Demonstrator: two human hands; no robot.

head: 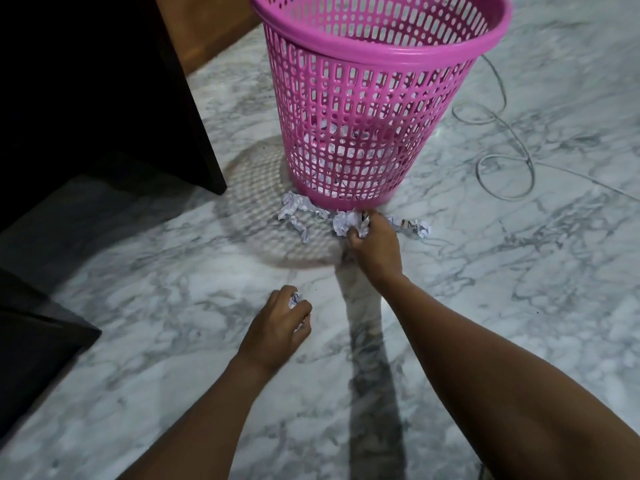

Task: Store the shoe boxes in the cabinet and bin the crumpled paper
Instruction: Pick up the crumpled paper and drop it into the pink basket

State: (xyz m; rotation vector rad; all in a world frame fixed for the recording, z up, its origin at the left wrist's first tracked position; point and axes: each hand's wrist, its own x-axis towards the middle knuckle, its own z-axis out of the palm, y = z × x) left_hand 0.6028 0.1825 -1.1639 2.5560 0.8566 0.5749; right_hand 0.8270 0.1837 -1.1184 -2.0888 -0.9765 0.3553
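Pink latticed bin [363, 109], grey-veined white marble floor [519, 289], white printed paper [298, 213].

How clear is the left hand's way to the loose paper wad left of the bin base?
Likely reachable: only bare floor lies between the left hand and that wad. But it holds a paper ball, so grasping looks awkward.

We see the left forearm [207, 410] and the right forearm [485, 358] bare as far as the view reaches. The left hand [277, 317] and right hand [375, 247] are bare too.
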